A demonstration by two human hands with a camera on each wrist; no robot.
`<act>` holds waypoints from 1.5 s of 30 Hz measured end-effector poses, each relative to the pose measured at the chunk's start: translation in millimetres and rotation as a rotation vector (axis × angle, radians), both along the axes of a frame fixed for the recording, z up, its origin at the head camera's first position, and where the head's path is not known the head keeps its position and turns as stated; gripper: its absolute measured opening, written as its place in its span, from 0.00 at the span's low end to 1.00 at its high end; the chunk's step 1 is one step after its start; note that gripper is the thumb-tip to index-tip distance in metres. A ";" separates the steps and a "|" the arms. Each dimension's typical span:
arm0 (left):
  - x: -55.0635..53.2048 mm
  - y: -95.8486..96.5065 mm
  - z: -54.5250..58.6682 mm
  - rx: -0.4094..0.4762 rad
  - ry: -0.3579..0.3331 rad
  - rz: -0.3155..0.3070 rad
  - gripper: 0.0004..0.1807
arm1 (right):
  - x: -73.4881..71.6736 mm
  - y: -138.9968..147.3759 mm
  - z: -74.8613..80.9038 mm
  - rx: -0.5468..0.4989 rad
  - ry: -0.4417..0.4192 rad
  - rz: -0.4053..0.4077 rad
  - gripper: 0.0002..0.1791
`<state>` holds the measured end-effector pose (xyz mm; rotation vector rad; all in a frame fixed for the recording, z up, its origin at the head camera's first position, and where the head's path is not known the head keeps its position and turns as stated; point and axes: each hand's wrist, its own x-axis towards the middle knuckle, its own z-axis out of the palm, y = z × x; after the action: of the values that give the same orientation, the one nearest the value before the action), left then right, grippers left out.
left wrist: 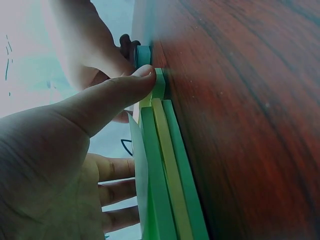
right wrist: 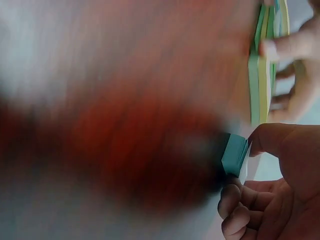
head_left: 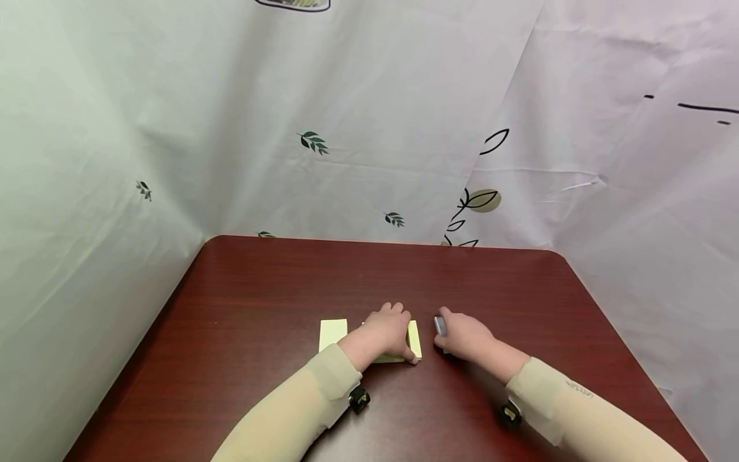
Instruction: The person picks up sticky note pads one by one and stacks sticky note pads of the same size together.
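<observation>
My left hand (head_left: 388,330) reaches over a layered stack of sticky note pads (left wrist: 172,170), green and yellow at the edges. Its thumb presses the near edge, and its fingers curl over the far side. A pale top sheet (left wrist: 139,165) lifts slightly there. One pale yellow pad (head_left: 414,340) shows beside the thumb; much of the stack is hidden under the palm. Just to the right, my right hand (head_left: 466,335) pinches a small blue-grey block (right wrist: 234,154), likely a sticky note pad, between thumb and fingers, low over the table.
Another pale yellow pad (head_left: 333,335) lies left of my left hand, partly behind the sleeve. The dark red wooden table (head_left: 277,276) has rounded far corners. White leaf-patterned cloth (head_left: 358,179) hangs around its back and sides.
</observation>
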<state>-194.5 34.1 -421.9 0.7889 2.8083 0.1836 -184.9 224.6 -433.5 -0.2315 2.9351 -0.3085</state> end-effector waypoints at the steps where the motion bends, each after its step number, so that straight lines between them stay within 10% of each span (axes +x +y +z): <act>1: 0.0 0.1 0.0 -0.002 -0.001 0.000 0.43 | 1.8 -2.8 -0.6 -0.003 0.001 0.005 0.28; 45: -1.0 -0.5 -1.5 -0.001 -0.014 0.010 0.43 | 15.1 -26.2 0.4 0.147 0.160 0.106 0.16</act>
<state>-195.5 33.5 -423.4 0.7705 2.7992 0.1880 -169.8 198.4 -433.0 -0.4060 3.0701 -0.0608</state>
